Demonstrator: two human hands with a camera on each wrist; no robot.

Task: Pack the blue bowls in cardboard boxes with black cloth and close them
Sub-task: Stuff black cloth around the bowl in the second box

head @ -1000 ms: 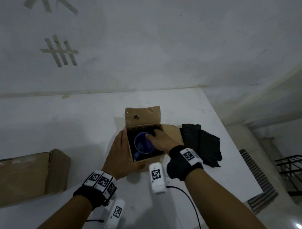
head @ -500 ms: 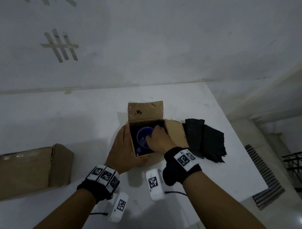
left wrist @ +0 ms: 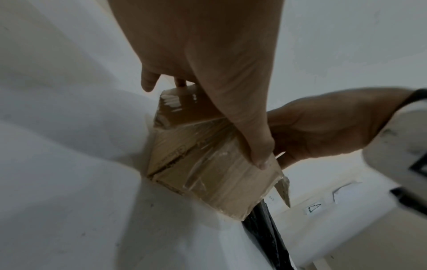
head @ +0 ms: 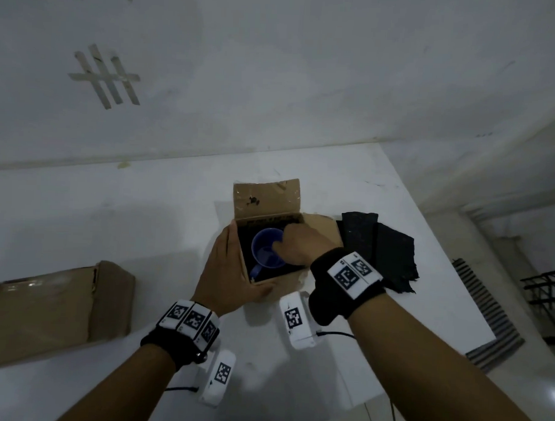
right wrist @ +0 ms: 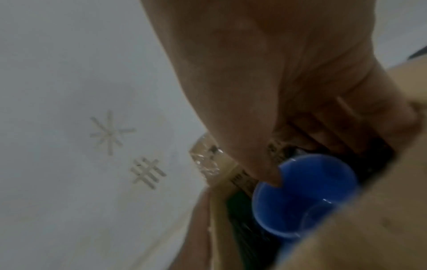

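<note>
Seating the blue bowl (head: 266,252) inside the small cardboard box (head: 269,281) at the centre of the head view, the person works with both hands at once. The left hand (head: 233,268) lies flat along the box's left wall, fingers straight, thumb wrapped onto the near corner, steadying it on the white table (head: 112,220). The right hand (head: 295,245) reaches into the open top, fingers curled over the bowl's right rim, holding it. Black cloth lining (head: 247,237) shows dark around the bowl; spare black cloth (head: 381,255) lies just right of the box.

Judgement: to do this well, keep the left palm firm so the box does not slide, lower the bowl level until the lining surrounds it, then let go before reaching for the flaps. The upright far flap (head: 267,199) needs room to fold.

A second, larger cardboard box (head: 55,306) sits at lower left of the head view, well apart.

Left wrist view alone shows the box's taped outer wall (left wrist: 208,164) and the left thumb (left wrist: 258,149) pressing its edge; the bowl is hidden there. Right wrist view, blurred, alone shows a fingertip (right wrist: 268,173) touching the bowl's rim (right wrist: 265,188) at close range, with cloth dark beneath.
</note>
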